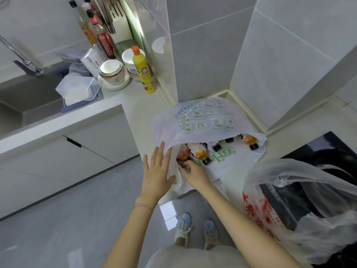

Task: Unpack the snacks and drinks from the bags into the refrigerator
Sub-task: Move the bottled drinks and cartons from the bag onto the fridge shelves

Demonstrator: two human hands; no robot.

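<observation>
A white plastic bag [208,118] with green print lies on the counter corner, its mouth facing me. Several orange drink bottles with black caps lie inside, such as one [201,152] near the opening and another [249,141] further right. My left hand [157,171] lies flat with straight fingers against the bag's left edge, holding the opening up. My right hand [190,171] reaches into the mouth, fingers curled around a bottle's end [183,154] at the left. A second, clear bag with red print [286,206] stands at the right.
A black hob [326,149] lies under the clear bag. Further left on the counter stand a yellow squeeze bottle [144,71], stacked bowls [112,71], sauce bottles [100,33], plastic containers [77,89] and the sink [29,97]. Tiled walls close in behind the white bag.
</observation>
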